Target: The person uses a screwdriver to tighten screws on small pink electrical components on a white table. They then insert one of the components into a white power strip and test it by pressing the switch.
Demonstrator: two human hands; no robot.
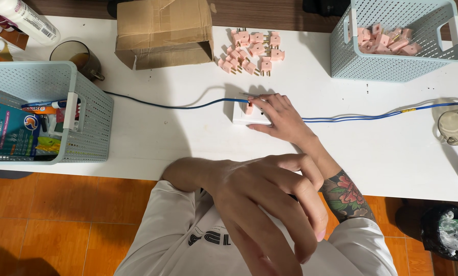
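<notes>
Step in hand, by my read: testing or fitting one pink plug at the white socket block (243, 113), mid-table.

- Right hand (282, 118) rests on the block's right side. Its grip is nearly closed, fingertips pinching a small pink plug (249, 108) at the block's top face. Can't tell if the pins are seated or just touching.
- Left hand (270, 204) is raised close to the camera, off the table (188, 138), fingers loosely curled, nothing visibly in it. It is partly blurred, so a small part tucked inside can't be ruled out.
- A blue wire (162, 105) reaches the block from the left; a doubled blue lead (351, 117) runs off to the right toward a glass cup (456, 125).
- Loose pile of pink plugs (252, 51) lies behind the block, well apart from it. More of them sit in the pale mesh basket (397, 66) at the right rear.
- A second basket (91, 117) on the left holds pens and packets. A cardboard box (162, 30) stands at the rear.

Next move, as a judgement: it needs a straight push or pull on the plug, with the block kept from sliding on the smooth top. The free left hand looks best placed to pin the block or feed a fresh plug from the pile.
</notes>
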